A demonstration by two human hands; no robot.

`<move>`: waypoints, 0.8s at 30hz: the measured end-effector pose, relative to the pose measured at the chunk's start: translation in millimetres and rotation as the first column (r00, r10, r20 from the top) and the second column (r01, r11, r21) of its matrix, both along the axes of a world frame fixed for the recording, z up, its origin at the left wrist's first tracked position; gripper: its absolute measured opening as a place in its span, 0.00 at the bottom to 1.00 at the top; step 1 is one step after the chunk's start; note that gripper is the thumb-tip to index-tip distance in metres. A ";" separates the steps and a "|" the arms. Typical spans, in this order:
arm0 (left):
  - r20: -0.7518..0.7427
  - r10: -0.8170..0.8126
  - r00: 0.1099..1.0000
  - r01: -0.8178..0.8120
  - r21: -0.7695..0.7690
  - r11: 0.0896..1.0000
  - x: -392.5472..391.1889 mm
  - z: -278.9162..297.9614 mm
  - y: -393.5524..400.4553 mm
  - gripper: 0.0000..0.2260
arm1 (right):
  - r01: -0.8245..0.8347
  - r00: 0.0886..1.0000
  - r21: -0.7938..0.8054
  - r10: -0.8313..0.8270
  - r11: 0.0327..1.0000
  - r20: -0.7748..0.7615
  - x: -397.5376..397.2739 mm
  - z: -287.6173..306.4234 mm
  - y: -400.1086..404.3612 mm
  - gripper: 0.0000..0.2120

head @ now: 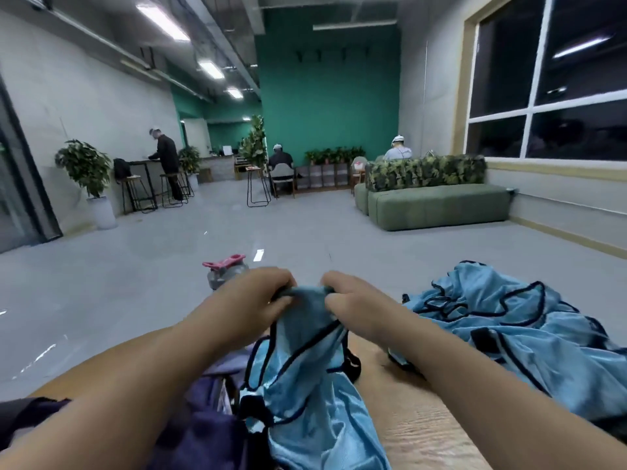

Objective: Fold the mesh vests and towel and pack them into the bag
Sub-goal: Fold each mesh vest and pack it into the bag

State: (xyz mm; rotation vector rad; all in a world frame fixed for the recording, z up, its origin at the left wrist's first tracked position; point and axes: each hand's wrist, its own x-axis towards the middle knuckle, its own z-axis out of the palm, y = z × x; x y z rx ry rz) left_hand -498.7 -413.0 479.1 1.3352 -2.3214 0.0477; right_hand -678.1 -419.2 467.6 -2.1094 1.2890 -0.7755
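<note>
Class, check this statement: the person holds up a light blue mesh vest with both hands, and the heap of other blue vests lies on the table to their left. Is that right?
Not quite. The heap of other blue vests lies to the person's right, not their left, as the head view shows. The rest stands: the left hand and right hand both grip the top of a light blue mesh vest, held up over the wooden table.

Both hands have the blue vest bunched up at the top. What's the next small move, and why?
Probably draw the hands apart to spread the vest flat. The left hand and right hand pinch its top edge close together, so the fabric hangs crumpled over the wooden table. It can't fold neatly like that. More vests lie heaped on the right, unfolded.
</note>
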 end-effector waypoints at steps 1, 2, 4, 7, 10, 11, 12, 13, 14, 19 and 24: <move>0.001 0.012 1.000 -0.012 -0.097 0.995 -0.4 9.4 3.4 0.06 | -0.008 1.000 -0.024 0.008 1.000 -0.010 -0.2 14.4 8.1 0.10; -0.032 0.017 0.999 -0.023 -0.196 0.980 -2.2 18.4 8.7 0.04 | -0.011 1.000 -0.064 0.010 0.998 -0.019 -0.9 28.8 15.5 0.11; -0.179 0.030 0.983 -0.087 -0.318 0.944 -9.5 31.7 20.6 0.06 | -0.002 1.000 -0.175 0.000 0.985 -0.008 -1.6 54.0 28.5 0.13; -0.496 0.015 0.868 -0.215 -0.348 0.913 -27.9 47.1 46.0 0.14 | 0.048 0.997 -0.332 -0.023 0.942 0.077 0.0 83.6 45.6 0.13; -0.668 -0.059 0.742 -0.245 -0.352 0.903 -40.4 63.2 66.0 0.15 | 0.113 0.983 -0.412 -0.042 0.904 0.177 6.2 108.1 62.8 0.14; -0.689 -0.103 0.717 -0.237 -0.380 0.894 -40.4 68.9 69.9 0.15 | 0.139 0.978 -0.428 -0.054 0.893 0.204 7.4 115.3 68.1 0.14; -0.655 -0.138 0.743 -0.244 -0.458 0.855 -38.9 75.7 74.9 0.14 | 0.164 0.972 -0.443 -0.067 0.882 0.226 7.5 121.7 73.5 0.14; -0.564 -0.152 0.812 -0.248 -0.569 0.784 -37.1 83.8 80.1 0.13 | 0.190 0.965 -0.455 -0.081 0.870 0.248 6.3 127.3 78.1 0.14; -0.438 -0.130 0.890 -0.224 -0.667 0.711 -35.0 92.0 84.9 0.10 | 0.214 0.958 -0.462 -0.092 0.861 0.273 3.9 132.4 82.9 0.14; -0.621 -0.210 0.755 -0.123 -0.449 0.885 -40.4 112.5 94.4 0.09 | 0.217 0.958 -0.493 -0.087 0.843 0.273 -8.3 145.2 96.3 0.13; -0.966 0.037 0.255 0.387 0.137 0.912 -68.6 113.5 120.8 0.11 | 0.217 0.954 -0.498 -0.074 0.839 0.290 -10.9 144.2 98.0 0.13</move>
